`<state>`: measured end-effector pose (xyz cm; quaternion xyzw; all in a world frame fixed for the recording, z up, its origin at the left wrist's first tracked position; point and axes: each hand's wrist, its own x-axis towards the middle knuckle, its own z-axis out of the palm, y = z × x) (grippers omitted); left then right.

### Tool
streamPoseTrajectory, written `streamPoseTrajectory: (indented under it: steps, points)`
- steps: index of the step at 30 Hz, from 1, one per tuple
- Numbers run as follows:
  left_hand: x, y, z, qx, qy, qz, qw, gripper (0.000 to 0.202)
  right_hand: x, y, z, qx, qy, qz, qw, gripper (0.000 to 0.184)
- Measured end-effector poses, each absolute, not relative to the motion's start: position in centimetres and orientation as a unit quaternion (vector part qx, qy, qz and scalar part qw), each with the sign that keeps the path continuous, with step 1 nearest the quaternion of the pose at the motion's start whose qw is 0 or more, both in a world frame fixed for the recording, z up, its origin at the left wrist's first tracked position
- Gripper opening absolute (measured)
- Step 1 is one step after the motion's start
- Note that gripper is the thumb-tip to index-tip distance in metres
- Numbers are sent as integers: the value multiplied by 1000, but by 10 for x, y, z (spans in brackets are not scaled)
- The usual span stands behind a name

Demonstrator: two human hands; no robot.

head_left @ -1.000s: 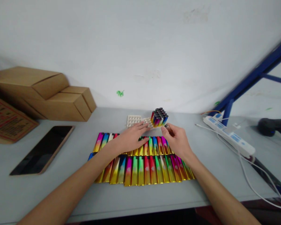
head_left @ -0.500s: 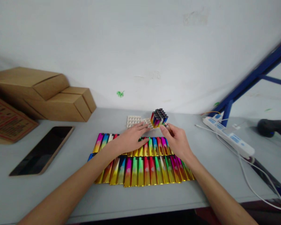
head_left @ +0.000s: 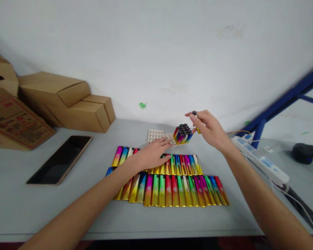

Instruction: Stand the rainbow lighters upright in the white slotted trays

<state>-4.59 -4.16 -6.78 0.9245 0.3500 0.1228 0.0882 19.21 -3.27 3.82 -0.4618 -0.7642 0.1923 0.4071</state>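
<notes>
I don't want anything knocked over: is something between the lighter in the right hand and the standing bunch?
Only the fingertips of the right hand itself; nothing else visible stands between its lighter and the bunch. The left hand is on the bunch's other side, at the tray.

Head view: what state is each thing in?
Right hand, gripping a lighter.
Held lighter, tilted, black top up.
Left hand, open, palm down.
Row lighters, lying in two rows.
Clustered lighters, standing upright.
White knobbed piece, lying flat.
Phone, screen dark.
Power strip, apparently with plug inserted.
Cardboard boxes, whether sealed unclear.
</notes>
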Motion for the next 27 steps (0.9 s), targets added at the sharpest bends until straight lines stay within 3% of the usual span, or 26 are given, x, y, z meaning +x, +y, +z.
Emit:
streamPoseTrajectory:
  steps: [11,21,27]
  points:
    - [-46,-44,-68,923,355,128,82,52,173,44,38,-416,-817,203,344,41]
    - [-46,-45,-68,919,358,134,92,52,176,68,40,-388,-911,107,85,22]
    - [-46,-45,-68,921,355,129,94,55,176,81,38,-362,-926,109,14,22]
